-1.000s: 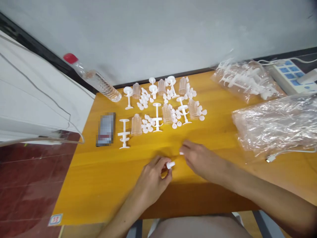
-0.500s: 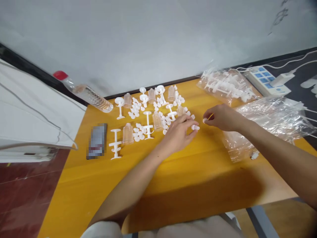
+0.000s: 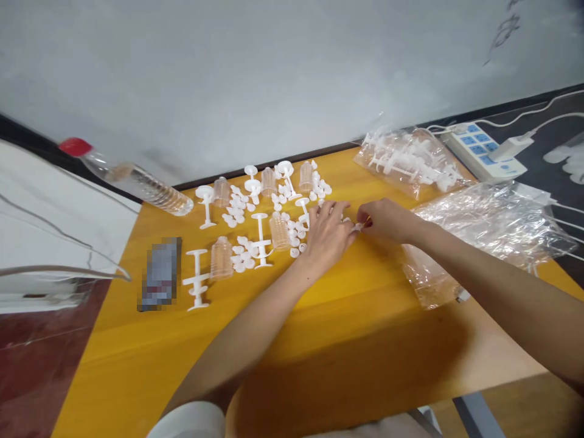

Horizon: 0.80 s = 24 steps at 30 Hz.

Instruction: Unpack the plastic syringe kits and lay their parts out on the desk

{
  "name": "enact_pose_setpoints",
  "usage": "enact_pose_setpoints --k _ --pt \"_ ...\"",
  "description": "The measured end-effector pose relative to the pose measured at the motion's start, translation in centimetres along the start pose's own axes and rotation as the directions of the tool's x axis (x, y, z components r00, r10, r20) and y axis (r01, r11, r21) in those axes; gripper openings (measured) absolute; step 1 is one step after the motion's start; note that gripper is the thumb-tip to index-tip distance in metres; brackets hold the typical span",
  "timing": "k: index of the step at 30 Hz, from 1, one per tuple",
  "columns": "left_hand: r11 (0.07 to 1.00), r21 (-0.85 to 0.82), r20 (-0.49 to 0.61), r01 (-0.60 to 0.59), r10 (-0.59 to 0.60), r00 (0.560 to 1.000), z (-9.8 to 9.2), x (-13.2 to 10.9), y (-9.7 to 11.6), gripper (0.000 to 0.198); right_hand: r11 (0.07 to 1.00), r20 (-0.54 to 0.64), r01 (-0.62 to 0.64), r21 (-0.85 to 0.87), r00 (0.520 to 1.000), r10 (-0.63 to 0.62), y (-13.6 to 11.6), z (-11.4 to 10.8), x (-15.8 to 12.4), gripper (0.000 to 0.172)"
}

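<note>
My left hand [image 3: 331, 233] reaches over the table, thumb and index finger pinching a small white plastic nozzle [image 3: 358, 227]. Close on its right, my right hand [image 3: 385, 220] is closed at the fingertips on a small white plastic piece, mostly hidden now. The two hands' fingertips meet at the nozzle. Beside and behind my left hand lie clear ribbed barrels [image 3: 279, 232], white plungers with round discs [image 3: 261, 238] and clusters of small white nozzles [image 3: 244, 255], laid out in groups. Part of one group is covered by my left hand.
A clear bag of white plastic parts [image 3: 410, 159] lies at the back right, with crumpled clear bags [image 3: 483, 213] in front. Beyond stands a power strip [image 3: 483, 152] with cables. On the left are a red-capped water bottle [image 3: 141, 185] and a blurred dark flat object [image 3: 159, 274].
My hands have come together, bringing the nozzle in my left hand up to the piece in my right fingertips. The camera view has shifted slightly.
</note>
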<state>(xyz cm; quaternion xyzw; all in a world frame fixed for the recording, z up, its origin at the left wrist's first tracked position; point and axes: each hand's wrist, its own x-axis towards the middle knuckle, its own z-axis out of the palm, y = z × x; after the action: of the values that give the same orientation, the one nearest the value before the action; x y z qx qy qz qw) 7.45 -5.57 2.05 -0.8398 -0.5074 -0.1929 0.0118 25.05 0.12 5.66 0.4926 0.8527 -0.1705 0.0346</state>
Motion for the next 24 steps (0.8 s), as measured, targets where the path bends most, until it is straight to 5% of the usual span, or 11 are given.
enact_pose_setpoints --k 5,9,12,17,24 --pt "0.997 -0.052 -0.092 0.06 -0.065 0.994 -0.8 -0.4 -0.3 0.021 0.999 -0.038 0.003 0.038 0.999 -0.001 1.5 -1.8 -0.6 0.031" --pt "0.976 -0.178 -0.192 0.128 -0.162 0.968 -3.0 -0.1 -0.1 0.024 0.963 -0.3 -0.24 -0.122 0.934 0.195 4.8 -4.4 0.5 0.047" --pt "0.97 -0.212 -0.216 0.116 -0.162 0.963 -4.7 -0.3 0.8 0.022 0.924 -0.334 -0.331 -0.191 0.907 0.256 6.8 -5.2 2.3 0.056" --pt "0.958 -0.266 -0.177 0.109 -0.16 0.971 -6.0 -1.7 1.7 0.019 0.93 -0.291 -0.285 -0.234 0.933 0.212 7.8 -4.6 3.9 0.045" --pt "0.833 -0.523 -0.174 0.179 -0.31 0.935 -6.0 -3.0 -0.7 0.024 0.976 -0.4 -0.147 -0.158 0.914 0.073 8.0 -5.1 3.0 0.054"
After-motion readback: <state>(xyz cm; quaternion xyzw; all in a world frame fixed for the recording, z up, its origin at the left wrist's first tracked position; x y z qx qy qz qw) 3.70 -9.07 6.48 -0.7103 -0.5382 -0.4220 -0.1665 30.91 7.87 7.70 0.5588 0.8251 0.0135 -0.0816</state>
